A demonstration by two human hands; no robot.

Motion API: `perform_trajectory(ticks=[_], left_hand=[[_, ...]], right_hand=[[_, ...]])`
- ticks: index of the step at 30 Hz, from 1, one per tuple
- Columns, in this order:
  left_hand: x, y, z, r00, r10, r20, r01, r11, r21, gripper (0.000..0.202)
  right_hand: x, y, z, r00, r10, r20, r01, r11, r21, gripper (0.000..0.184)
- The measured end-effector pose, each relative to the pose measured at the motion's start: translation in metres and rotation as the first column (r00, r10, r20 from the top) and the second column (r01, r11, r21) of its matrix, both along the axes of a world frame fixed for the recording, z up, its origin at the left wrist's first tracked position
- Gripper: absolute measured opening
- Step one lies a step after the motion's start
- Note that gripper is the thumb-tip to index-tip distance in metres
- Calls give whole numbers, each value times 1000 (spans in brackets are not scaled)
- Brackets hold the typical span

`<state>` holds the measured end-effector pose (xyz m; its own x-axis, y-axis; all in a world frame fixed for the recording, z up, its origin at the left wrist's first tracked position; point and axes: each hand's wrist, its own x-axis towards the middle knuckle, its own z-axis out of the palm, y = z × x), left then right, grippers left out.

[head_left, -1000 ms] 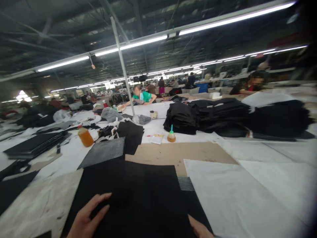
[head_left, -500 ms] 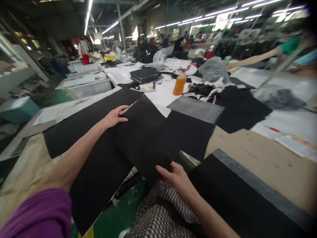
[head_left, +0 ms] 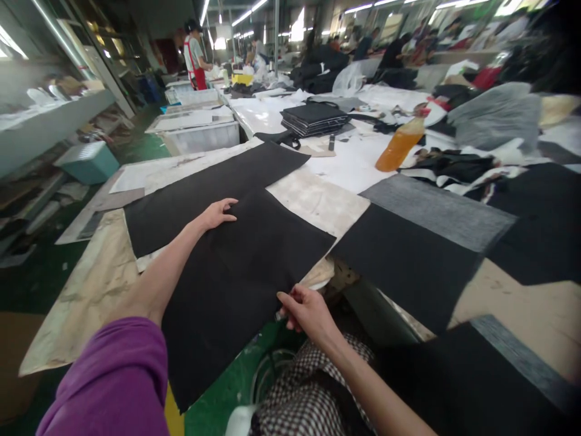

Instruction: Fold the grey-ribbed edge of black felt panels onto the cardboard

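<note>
A large black fabric panel (head_left: 240, 272) lies in front of me, with its lower end hanging over the table's near edge. On its upper left part rests my left hand (head_left: 216, 215), thumb and fingers apart. My right hand (head_left: 310, 310) pinches the panel's near right edge between thumb and fingers; the fingertips are partly hidden. Beyond my left hand a second black panel (head_left: 222, 175) lies along the table. To the right is a black panel with a grey strip (head_left: 408, 260), apart from the one I hold.
An orange drink bottle (head_left: 399, 145) stands tilted in view behind the panels. A stack of black pieces (head_left: 313, 119) lies farther back. White bins (head_left: 200, 136) and a teal crate (head_left: 88, 162) are at the left. A person in a red apron (head_left: 195, 57) stands far off.
My view has swung left. The panel in my hands has moved left off the grey-strip panel and now lies flatter, baring pale table covering between them. My left hand's fingers are spread on it.
</note>
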<state>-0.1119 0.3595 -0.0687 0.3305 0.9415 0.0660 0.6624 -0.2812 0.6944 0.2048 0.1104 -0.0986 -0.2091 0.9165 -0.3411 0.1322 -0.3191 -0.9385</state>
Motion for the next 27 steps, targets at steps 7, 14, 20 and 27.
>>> perform_trajectory(ticks=[7, 14, 20, 27], left_hand=[[-13, 4, -18, 1000, 7, -5, -7, 999, 31, 68], [-17, 7, -21, 1000, 16, 3, -16, 1000, 27, 71], [-17, 6, -23, 999, -13, 35, 12, 1000, 21, 71], [-19, 9, -29, 999, 8, 36, -9, 999, 32, 70]], right_hand=[[-2, 2, -8, 985, 24, 171, -33, 998, 48, 35], [-6, -2, -15, 983, 5, 181, -19, 997, 76, 37], [-7, -5, -15, 975, -20, 221, -2, 995, 101, 38], [-10, -7, -14, 969, -31, 245, 8, 995, 98, 39]])
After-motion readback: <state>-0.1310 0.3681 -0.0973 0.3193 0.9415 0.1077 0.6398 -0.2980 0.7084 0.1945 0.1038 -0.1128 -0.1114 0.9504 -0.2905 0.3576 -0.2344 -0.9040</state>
